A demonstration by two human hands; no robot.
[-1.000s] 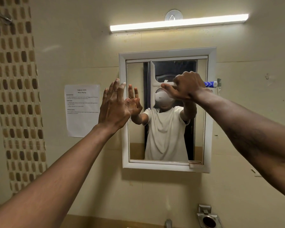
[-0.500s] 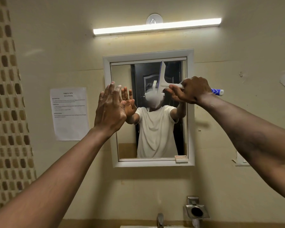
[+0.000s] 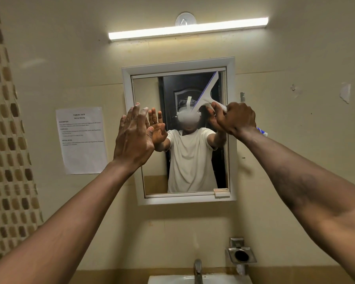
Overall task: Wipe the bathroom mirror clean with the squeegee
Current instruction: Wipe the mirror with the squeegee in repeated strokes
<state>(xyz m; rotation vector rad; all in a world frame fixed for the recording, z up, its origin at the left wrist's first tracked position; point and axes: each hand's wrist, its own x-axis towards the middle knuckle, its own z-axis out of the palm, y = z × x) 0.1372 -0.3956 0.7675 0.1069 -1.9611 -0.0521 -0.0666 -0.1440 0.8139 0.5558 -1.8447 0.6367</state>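
A white-framed mirror [image 3: 231, 128] hangs on the beige wall. My right hand [image 3: 235, 118] is closed around the handle of a white squeegee [image 3: 206, 93], whose blade tilts up toward the mirror's upper right corner against the glass. The blue end of the handle pokes out behind my wrist. My left hand [image 3: 134, 136] is flat, fingers up and slightly apart, resting at the mirror's left edge and covering part of the frame. The glass reflects a person in a white shirt and both hands.
A paper notice [image 3: 81, 140] is stuck to the wall left of the mirror. A tube light [image 3: 188, 28] runs above it. Below are a tap [image 3: 198, 270], a white basin rim [image 3: 168, 279] and a metal soap dish [image 3: 241, 255]. Mosaic tiles [image 3: 6, 140] line the far left.
My right hand has carried the squeegee rightward across the glass, and the blade now tilts toward the upper right corner. The left hand stays at the mirror's left edge. The view has shifted down.
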